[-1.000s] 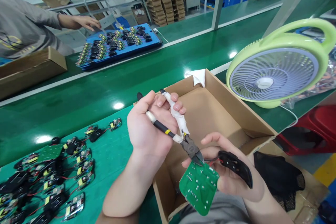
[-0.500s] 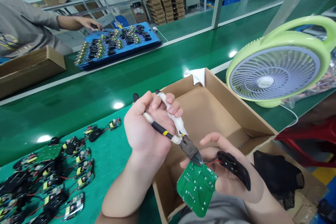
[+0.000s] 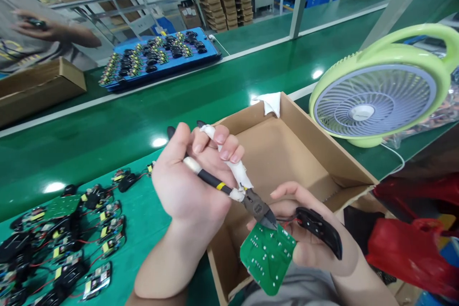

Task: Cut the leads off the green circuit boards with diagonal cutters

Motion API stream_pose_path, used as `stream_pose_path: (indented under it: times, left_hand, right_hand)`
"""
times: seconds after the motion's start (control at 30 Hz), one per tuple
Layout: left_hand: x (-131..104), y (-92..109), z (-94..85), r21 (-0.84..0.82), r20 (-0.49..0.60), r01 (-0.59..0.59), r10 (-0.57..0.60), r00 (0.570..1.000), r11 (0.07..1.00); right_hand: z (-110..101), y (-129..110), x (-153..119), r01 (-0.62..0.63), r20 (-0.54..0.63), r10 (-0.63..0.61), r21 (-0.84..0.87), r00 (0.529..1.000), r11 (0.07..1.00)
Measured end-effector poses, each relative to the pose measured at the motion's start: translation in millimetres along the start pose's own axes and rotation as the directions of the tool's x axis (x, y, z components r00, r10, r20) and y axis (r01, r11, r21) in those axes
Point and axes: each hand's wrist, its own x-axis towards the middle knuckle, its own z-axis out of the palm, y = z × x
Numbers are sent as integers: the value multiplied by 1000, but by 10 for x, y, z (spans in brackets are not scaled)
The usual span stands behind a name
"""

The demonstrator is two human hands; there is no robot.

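Note:
My left hand (image 3: 195, 172) is wrapped round the handles of the cutting pliers (image 3: 256, 204), one handle bound in white tape. The tips of the pliers touch the upper edge of a green circuit board (image 3: 268, 258). My right hand (image 3: 311, 229) pinches that board at its right edge, solder side up. A black oval part (image 3: 319, 232), joined by red and dark wires, rests against the fingers of my right hand. Both hands are over the near part of an open cardboard box (image 3: 287, 148).
Wired boards and black parts (image 3: 68, 248) lie on a green mat (image 3: 139, 220) at left. A green fan (image 3: 362, 112) stands right. Beyond are a blue tray (image 3: 158, 57) of assemblies and a person (image 3: 46, 28). A red object (image 3: 412, 253) is at lower right.
My left hand and the plier handles have moved a little left, the handles slightly wider apart. The other person's hand has left the blue tray, holding something dark. The red object has come further into view.

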Motion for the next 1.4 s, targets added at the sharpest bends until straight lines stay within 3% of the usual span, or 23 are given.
stream_pose_path:
  times: [0.2, 0.4, 0.87, 1.17, 1.4]
  left_hand:
    - [-36, 2, 1, 39, 9, 48, -49, 999, 998]
    - [-27, -31, -20, 36, 20, 123, -123, 992, 992]
    - [-23, -81, -32, 21, 14, 103, -103, 995, 994]
    - [-34, -75, -38, -36, 5, 53, -53, 999, 998]
    - [-27, -58, -5, -34, 2, 61, -61, 998, 998]
  right_hand:
    - [-46, 95, 8, 38, -93, -45, -78, 995, 996]
    - [-33, 75, 34, 39, -80, -48, -107, 996, 994]
    - [-53, 120, 37, 56, -103, -69, -122, 992, 991]
    - [-16, 130, 76, 49, -51, -56, -128, 997, 990]
    - [37, 146, 46, 20, -107, -34, -134, 994, 991]
